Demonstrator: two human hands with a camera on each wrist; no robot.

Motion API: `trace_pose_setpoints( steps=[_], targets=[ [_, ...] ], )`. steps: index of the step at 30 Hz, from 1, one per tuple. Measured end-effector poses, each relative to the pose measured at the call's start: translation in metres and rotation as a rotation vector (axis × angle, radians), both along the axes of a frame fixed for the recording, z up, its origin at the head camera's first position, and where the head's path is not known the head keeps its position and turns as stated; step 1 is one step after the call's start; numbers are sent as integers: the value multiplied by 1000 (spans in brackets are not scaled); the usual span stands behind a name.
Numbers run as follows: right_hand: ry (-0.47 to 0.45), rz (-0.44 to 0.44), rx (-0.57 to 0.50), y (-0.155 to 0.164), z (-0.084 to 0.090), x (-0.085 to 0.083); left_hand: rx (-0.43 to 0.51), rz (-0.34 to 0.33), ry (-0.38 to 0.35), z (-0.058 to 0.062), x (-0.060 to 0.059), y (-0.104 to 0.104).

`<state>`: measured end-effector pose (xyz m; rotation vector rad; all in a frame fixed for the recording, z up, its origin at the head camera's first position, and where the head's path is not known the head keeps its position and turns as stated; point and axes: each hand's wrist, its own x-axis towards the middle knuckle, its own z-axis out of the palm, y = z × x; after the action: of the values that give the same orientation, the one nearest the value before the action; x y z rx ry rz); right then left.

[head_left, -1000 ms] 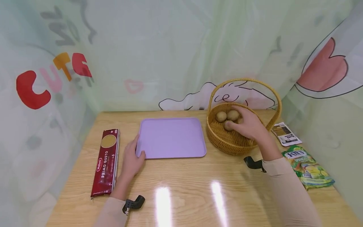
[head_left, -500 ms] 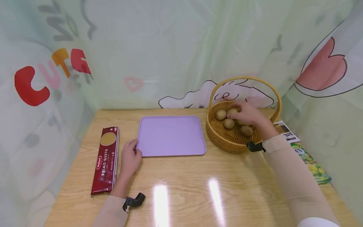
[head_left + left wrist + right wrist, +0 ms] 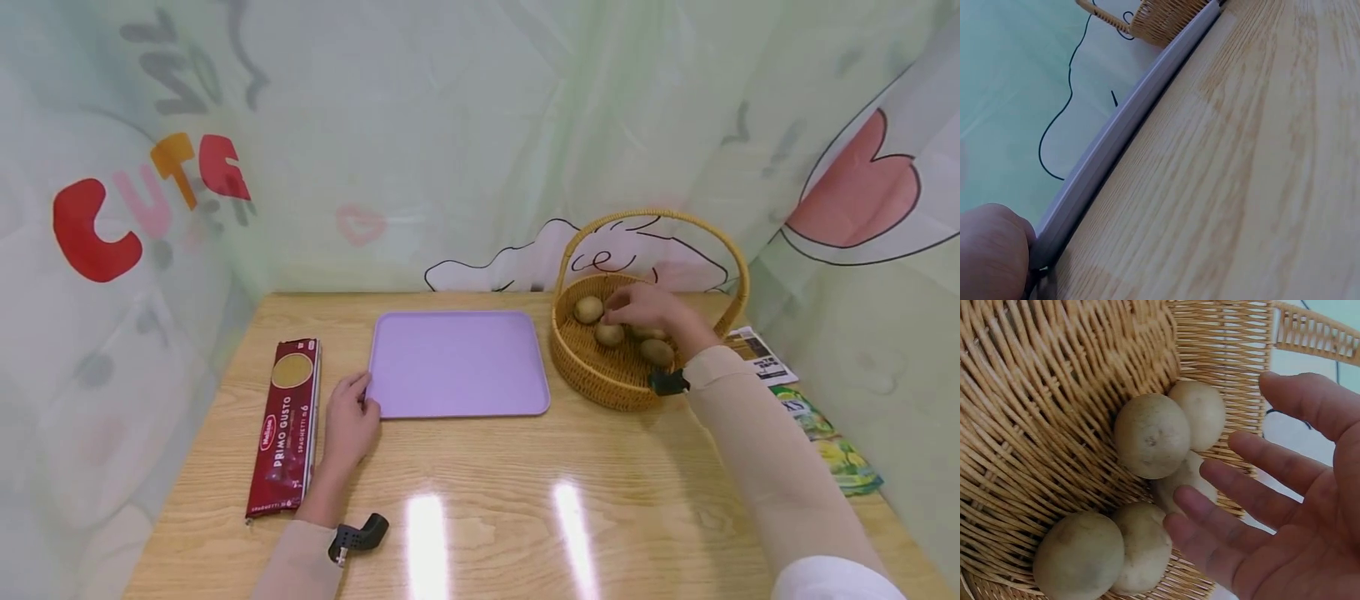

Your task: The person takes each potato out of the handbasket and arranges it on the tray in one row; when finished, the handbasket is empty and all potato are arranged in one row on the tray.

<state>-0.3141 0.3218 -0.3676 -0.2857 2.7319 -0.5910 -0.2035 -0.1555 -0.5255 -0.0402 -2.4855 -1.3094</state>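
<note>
Fingers [image 3: 618, 312] among kiwis [image 3: 1151, 434]; "PRIMO GUSTO" spaghetti pack [image 3: 285, 425] far left

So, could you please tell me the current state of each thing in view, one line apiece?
Left hand: resting on the table, fingers touching the tray's corner.
Right hand: open, inside the basket, holding nothing.
Tray: flat on the table, nothing on it.
Basket: upright, handle raised.
Kiwis: loose in the basket.
Spaghetti pack: lying flat, closed.
Candy bag: lying flat.
</note>
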Motion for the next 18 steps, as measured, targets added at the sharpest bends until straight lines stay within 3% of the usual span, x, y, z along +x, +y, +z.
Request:
trace_pose_setpoints(
  steps=[10, 18],
  targets=[
    [-61, 35, 74, -5, -9, -11, -10, 13, -7, 2, -1, 2],
    [-132, 36, 52, -7, -15, -18, -13, 14, -22, 1, 0, 2]
  ],
)
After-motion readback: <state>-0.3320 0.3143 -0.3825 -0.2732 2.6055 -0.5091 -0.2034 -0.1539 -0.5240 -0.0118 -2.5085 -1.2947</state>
